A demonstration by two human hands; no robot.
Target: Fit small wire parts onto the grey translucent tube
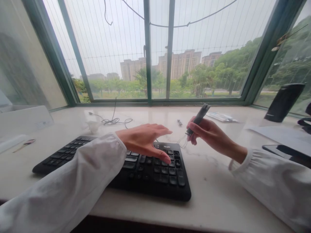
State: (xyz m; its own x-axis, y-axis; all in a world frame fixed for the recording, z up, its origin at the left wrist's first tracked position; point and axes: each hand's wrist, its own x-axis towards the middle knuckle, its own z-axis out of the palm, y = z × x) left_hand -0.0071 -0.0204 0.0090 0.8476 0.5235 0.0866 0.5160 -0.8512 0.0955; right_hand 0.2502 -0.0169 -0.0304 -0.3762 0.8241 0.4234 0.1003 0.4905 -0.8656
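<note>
We pinch a slim dark tool [200, 115] in our right hand [210, 132], its wire loops [184, 141] sticking out past the fingertips, near the keyboard [167, 191]. Our left hand [142, 137], thumb spread wide from its fingers, is over the number keys [172, 171]; whether it touches them we cannot tell.

Loose, wrinkled white sleeves [80, 174], wrist-length cuffs [246, 161] (the right one visibly gathered)

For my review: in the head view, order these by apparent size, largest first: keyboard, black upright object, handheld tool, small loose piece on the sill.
1. Keyboard, partly covered by a sleeve
2. Black upright object
3. Handheld tool, partly hidden by fingers
4. Small loose piece
</note>
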